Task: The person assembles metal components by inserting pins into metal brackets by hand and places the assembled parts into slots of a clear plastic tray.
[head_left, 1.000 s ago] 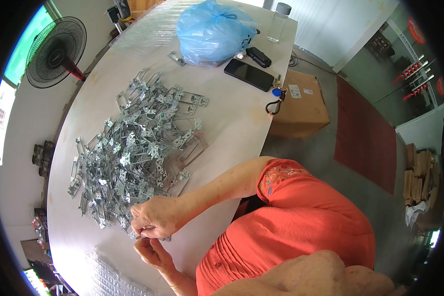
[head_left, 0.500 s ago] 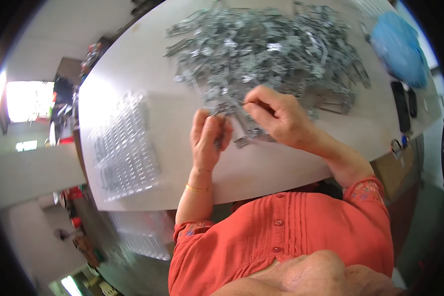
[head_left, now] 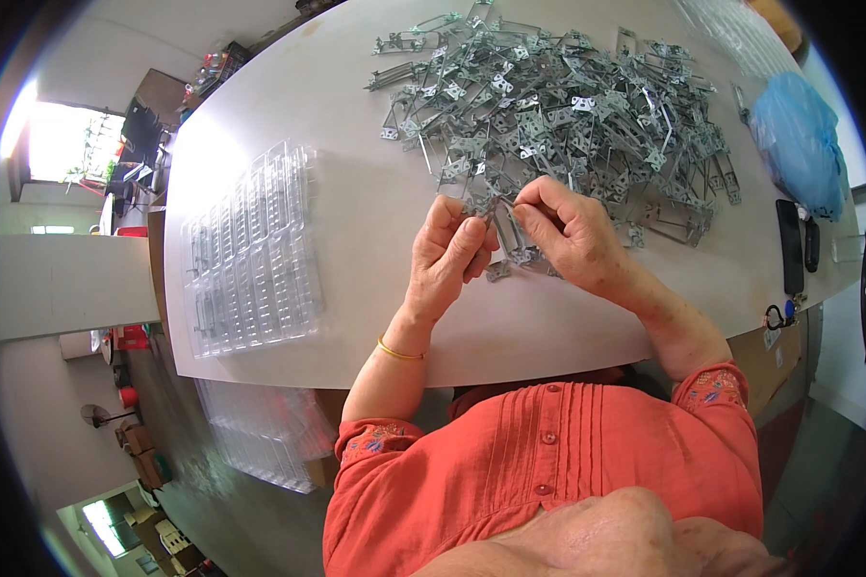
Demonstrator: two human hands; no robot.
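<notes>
Over the near edge of a heap of small grey metal brackets (head_left: 568, 125), my hands work close together. My left hand (head_left: 445, 252) is closed, thumb against fingers, with a metal bracket (head_left: 479, 204) showing at its fingertips. My right hand (head_left: 577, 240) pinches with thumb and forefinger at the side of the same cluster of metal; its fingers hide most of what they hold. Just below and between the hands, a few loose brackets (head_left: 522, 256) lie on the white table (head_left: 375, 288).
A clear plastic blister tray (head_left: 255, 255) lies at the table's left, with more trays (head_left: 260, 433) below the edge. On the right are a blue plastic bag (head_left: 797, 144), a black phone (head_left: 789, 245) and keys (head_left: 779, 313). Another clear tray (head_left: 731, 34) is at the far right.
My hands have drawn closer together; my left hand has shifted right and up toward the heap. The whole view has swung slightly, and the picture is sharper now.
</notes>
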